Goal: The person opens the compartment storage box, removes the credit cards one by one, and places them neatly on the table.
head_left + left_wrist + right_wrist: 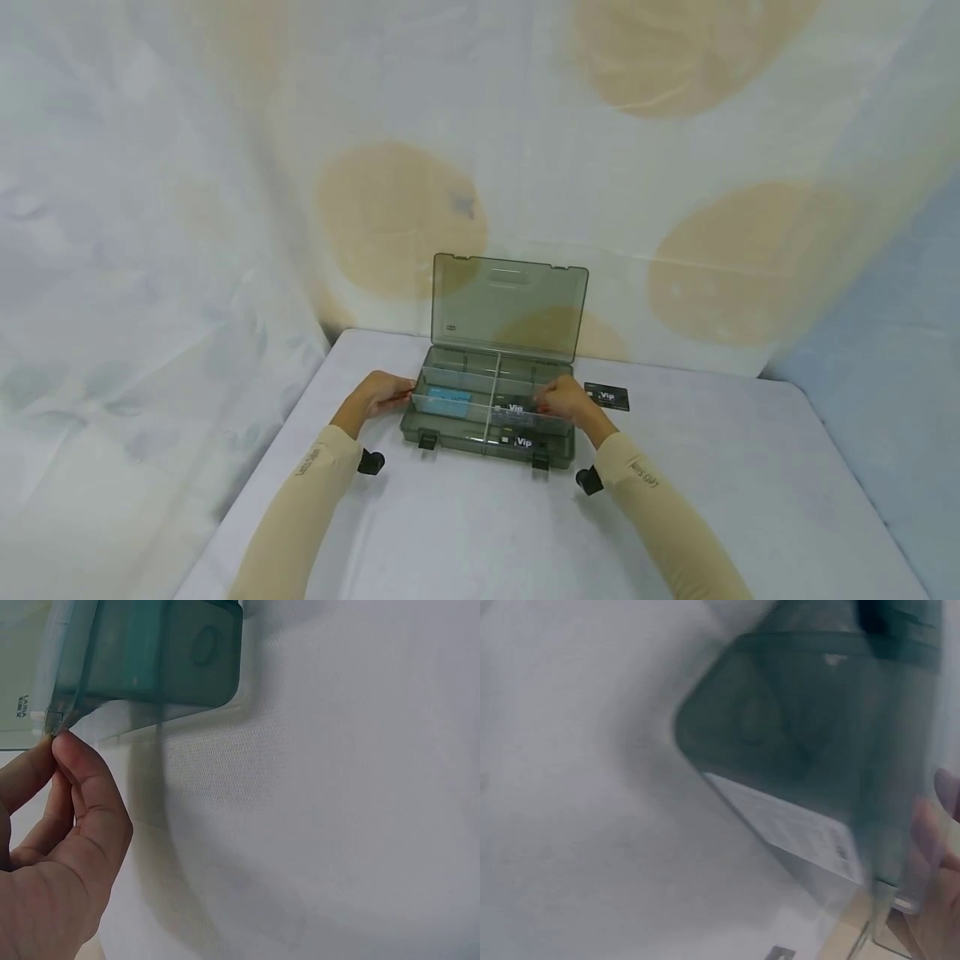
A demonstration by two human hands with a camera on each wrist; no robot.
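Two hands held a clear strip over the open box

The left hand (378, 394) and right hand (564, 400) each pinched an end of the divider (480, 407) above the box (487, 433) on the table (465, 533). Tilted, it might have jammed or knocked the cards (517, 409).

"Vip" stands in white on two dark cards (516, 408) lying in the organizer box (450, 440), and again on a third dark card (607, 397) on the desk (750, 483) just beside it. Small lettering runs along each sleeve (647, 477) (too small to read), as does a tiny mark on the lid (450, 328).
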